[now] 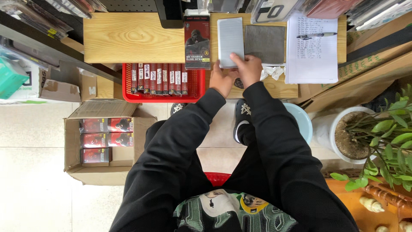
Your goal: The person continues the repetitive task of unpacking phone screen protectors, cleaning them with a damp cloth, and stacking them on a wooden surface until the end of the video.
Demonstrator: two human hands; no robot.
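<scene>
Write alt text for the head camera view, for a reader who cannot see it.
Seen from above, a seated person in black sleeves holds a flat pale rectangular sheet with the left hand and right hand over a low wooden table. Nearby lie a grey cloth, a handwritten paper with a pen, and a red basket of slim boxes.

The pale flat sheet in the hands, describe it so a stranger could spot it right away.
On the light wooden tabletop, look just right of the upright dark box. The pale grey sheet lies there, its lower edge pinched by the left hand and right hand. Unlike the darker grey pad beside it, it is lighter and narrower.
</scene>
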